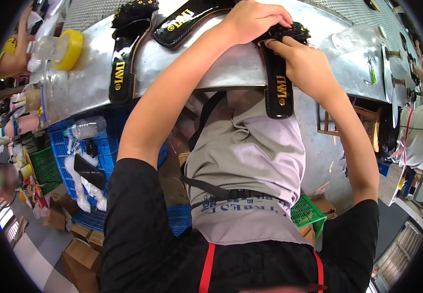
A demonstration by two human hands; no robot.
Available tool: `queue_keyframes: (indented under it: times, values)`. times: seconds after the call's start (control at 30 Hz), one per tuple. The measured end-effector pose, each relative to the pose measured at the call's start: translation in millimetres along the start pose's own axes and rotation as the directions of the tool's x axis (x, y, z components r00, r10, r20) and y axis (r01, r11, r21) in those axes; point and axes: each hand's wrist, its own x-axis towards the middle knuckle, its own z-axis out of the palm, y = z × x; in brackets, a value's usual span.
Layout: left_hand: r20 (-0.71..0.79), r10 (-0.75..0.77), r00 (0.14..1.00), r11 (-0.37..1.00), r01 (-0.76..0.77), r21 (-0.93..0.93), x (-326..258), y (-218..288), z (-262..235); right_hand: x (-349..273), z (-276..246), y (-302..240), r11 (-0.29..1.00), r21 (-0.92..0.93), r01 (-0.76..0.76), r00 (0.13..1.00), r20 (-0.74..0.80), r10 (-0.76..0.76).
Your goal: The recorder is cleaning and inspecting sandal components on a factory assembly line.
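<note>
At the near edge of the metal bench, a black slipper (280,90) with gold lettering on its insole lies with its heel jutting past the edge toward me. My right hand (306,66) grips it near the fluffy black strap (297,33), fingers curled in at the strap's edge. From the other side my left hand (258,22) closes on the same strap; its fingertips are partly hidden. Left of my left forearm rests another black slipper (121,68) with a fluffy strap. A third slipper (177,27) lies at an angle behind that forearm.
The bench (206,68) carries a yellow tape roll (68,50) at left and clear plastic (355,38) at right. Blue crates (57,141) below hold a plastic bottle (88,128) and a dark phone-like slab (89,171). Other people work at both sides.
</note>
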Motion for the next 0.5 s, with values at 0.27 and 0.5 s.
queue_keyframes:
  times: [0.27, 0.5]
  values:
    - [-0.308, -0.415, 0.856, 0.885, 0.302, -0.354, -22, 49, -24, -89, -10, -13, 0.623, 0.777, 0.089, 0.99, -0.002, -0.139]
    - [-0.292, -0.279, 0.915, 0.945, 0.208, -0.251, -135, 148, 18, -159, 23, -40, -0.074, 0.984, 0.163, 0.986, -0.16, 0.045]
